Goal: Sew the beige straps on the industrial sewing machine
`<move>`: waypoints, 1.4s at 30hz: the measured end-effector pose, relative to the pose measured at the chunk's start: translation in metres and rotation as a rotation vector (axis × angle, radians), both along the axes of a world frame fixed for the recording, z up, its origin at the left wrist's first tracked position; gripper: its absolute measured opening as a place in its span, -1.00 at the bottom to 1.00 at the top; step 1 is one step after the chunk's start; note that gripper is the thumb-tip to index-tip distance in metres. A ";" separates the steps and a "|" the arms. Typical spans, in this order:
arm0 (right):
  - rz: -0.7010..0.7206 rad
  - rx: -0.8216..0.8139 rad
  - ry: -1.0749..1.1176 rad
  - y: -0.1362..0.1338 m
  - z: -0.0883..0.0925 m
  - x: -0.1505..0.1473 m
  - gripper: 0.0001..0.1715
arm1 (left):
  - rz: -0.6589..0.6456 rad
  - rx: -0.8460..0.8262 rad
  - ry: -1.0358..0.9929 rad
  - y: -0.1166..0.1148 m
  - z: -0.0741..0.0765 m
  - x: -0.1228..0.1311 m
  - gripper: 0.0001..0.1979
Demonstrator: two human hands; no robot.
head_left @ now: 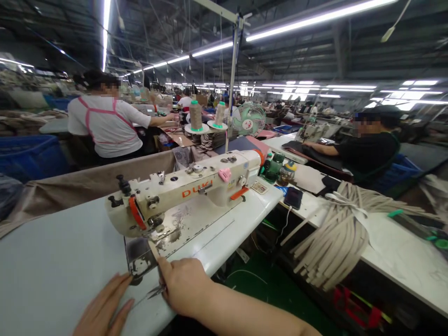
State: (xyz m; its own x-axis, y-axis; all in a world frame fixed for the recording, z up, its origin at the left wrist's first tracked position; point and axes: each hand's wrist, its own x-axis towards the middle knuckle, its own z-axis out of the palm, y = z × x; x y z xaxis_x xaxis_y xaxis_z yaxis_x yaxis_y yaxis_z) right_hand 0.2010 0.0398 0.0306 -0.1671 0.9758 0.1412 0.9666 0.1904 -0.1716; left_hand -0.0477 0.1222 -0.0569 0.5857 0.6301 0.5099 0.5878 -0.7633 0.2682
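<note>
A cream sewing machine [189, 191] stands on the white table [52, 261] in front of me. My right hand [184, 284] lies at the table's front edge with small metal snips [156, 292] in its fingers, and pinches a narrow beige strap [154, 249] that runs up under the needle. My left hand [105, 308] rests flat on the table just left of it, fingers apart and holding nothing. A shiny needle plate [140, 261] lies between both hands and the machine's head.
A bundle of beige straps [336, 233] lies on the table to the right. Thread cones [196, 116] and a small fan [249, 119] stand behind the machine. One person in white [105, 121] works at the left, another in black [367, 149] at the right. Blue bin [31, 156] far left.
</note>
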 end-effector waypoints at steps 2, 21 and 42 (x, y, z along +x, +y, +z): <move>0.006 0.007 0.008 -0.001 0.001 0.001 -0.34 | -0.030 0.047 0.062 0.005 -0.010 0.025 -0.39; 0.007 -0.005 0.094 -0.001 0.000 0.005 -0.50 | -0.057 0.314 0.180 0.016 -0.027 0.055 -0.27; 0.017 -0.030 0.120 -0.001 -0.005 0.008 -0.35 | -0.029 0.248 0.165 0.003 -0.008 0.064 -0.31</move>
